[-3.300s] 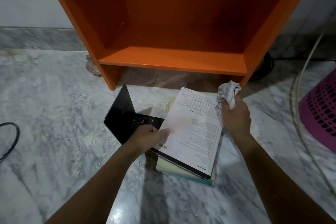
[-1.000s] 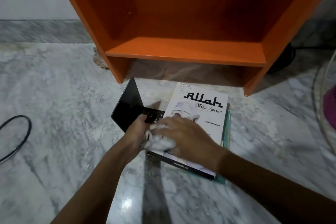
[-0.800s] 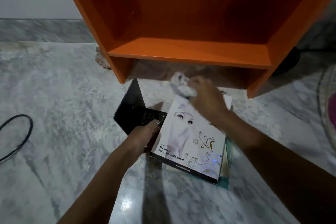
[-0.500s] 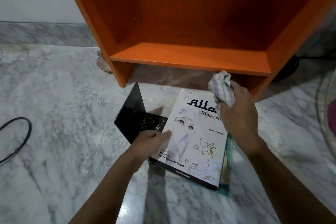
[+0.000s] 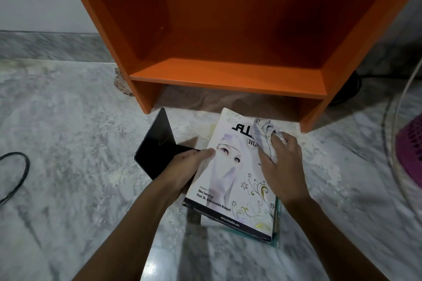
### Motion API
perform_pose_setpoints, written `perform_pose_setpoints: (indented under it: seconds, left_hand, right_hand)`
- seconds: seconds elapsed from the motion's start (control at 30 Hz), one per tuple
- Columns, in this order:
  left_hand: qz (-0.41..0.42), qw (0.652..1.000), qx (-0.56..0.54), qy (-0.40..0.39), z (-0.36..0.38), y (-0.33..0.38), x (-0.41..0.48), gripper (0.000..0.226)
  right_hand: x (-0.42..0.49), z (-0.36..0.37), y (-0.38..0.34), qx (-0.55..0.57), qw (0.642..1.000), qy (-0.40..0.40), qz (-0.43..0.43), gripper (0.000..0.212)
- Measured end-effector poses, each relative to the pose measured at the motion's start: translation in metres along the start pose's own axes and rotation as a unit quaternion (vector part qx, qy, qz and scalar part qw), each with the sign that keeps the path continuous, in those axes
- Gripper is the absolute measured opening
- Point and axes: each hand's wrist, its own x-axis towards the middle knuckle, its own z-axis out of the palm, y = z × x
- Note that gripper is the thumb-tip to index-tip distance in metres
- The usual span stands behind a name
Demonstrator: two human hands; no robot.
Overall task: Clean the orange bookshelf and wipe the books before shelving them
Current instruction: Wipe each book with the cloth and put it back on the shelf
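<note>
Lying face-up atop a teal-edged book (image 5: 276,235) on the marble floor (image 5: 68,143), just before the one orange bookshelf (image 5: 228,80), one white book (image 5: 230,180) shows a veiled face, gold floral scrolls and a black base band. Of the two hands, the left hand (image 5: 185,169) grips its left edge, thumb on the cover, and the right hand (image 5: 283,171) clutches one crumpled cloth (image 5: 266,139) against the title. One black flat item (image 5: 157,150) lies beside.

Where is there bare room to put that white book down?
The orange shelf board is bare, as is the floor between the black cable and the black panel. Crowded: before the shelf, with book, panel, left hand and right hand.
</note>
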Motion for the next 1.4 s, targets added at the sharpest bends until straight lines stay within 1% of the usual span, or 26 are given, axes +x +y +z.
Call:
perform_pose_setpoints:
  seconds: [0.07,0.17,0.2,0.3,0.37,0.47,0.57,0.67,0.8,0.87,0.93,1.03,1.1,1.17,1.23,1.3,1.37,1.4]
  left_hand:
    - [0.009,0.999,0.035,0.003,0.003,0.002,0.0,0.031]
    - [0.024,0.994,0.101,0.021,0.012,-0.005,0.001,0.033]
    - [0.028,0.995,0.096,0.025,0.014,-0.008,0.003,0.035]
    - [0.03,0.999,0.023,0.017,0.02,-0.013,0.005,0.034]
    - [0.039,0.999,-0.018,0.007,0.026,-0.01,0.003,0.03]
    - [0.062,0.997,-0.035,0.01,0.032,-0.009,0.0,0.021]
    - [0.104,0.994,-0.041,0.015,0.031,-0.006,-0.007,0.023]
    - [0.16,0.986,-0.031,0.02,0.026,0.016,-0.027,0.025]
    - [0.24,0.971,-0.015,0.011,0.012,0.065,-0.067,0.03]
    - [0.282,0.959,-0.008,0.019,0.005,0.09,-0.089,0.027]
    - [0.323,0.946,-0.009,0.023,-0.003,0.117,-0.114,0.026]
    - [0.373,0.927,0.001,0.043,-0.012,0.155,-0.151,0.026]
    - [0.42,0.906,-0.001,0.059,-0.019,0.185,-0.177,0.023]
    - [0.469,0.879,-0.015,0.079,-0.023,0.215,-0.201,0.019]
    - [0.52,0.846,-0.027,0.111,-0.024,0.249,-0.221,0.019]
    - [0.568,0.809,-0.047,0.147,-0.02,0.28,-0.233,0.019]
    - [0.616,0.76,-0.047,0.201,-0.017,0.312,-0.238,0.011]
    - [0.636,0.733,-0.042,0.237,-0.015,0.329,-0.235,0.011]
  right_hand:
    - [-0.001,0.001,-0.001,0.003,1.0,-0.003,-0.003,0.04]
    - [-0.002,0.001,-0.003,0.01,1.0,-0.005,0.003,0.048]
    - [-0.002,0.001,-0.004,0.015,1.0,-0.004,0.007,0.05]
    - [-0.003,0.0,-0.007,0.03,0.999,0.003,0.014,0.052]
    - [-0.005,-0.002,-0.009,0.015,1.0,0.006,0.019,0.052]
    - [-0.006,-0.009,-0.01,0.004,1.0,0.002,0.01,0.053]
    - [0.0,-0.024,-0.017,0.082,0.997,0.003,0.014,0.05]
    - [0.001,-0.051,-0.035,0.161,0.987,0.023,0.007,0.047]
    - [0.008,-0.086,-0.076,0.211,0.976,0.034,-0.049,0.045]
    - [0.014,-0.106,-0.102,0.235,0.968,0.042,-0.079,0.041]
    - [0.021,-0.132,-0.134,0.255,0.958,0.052,-0.117,0.039]
    - [0.031,-0.168,-0.176,0.305,0.936,0.049,-0.171,0.045]
    - [0.044,-0.194,-0.205,0.316,0.92,0.072,-0.222,0.041]
    - [0.06,-0.219,-0.234,0.329,0.903,0.093,-0.259,0.045]
    - [0.082,-0.244,-0.262,0.343,0.891,0.111,-0.276,0.042]
    - [0.102,-0.265,-0.287,0.344,0.887,0.134,-0.276,0.036]
    - [0.123,-0.285,-0.31,0.343,0.888,0.153,-0.266,0.029]
    - [0.135,-0.295,-0.32,0.347,0.888,0.153,-0.258,0.03]
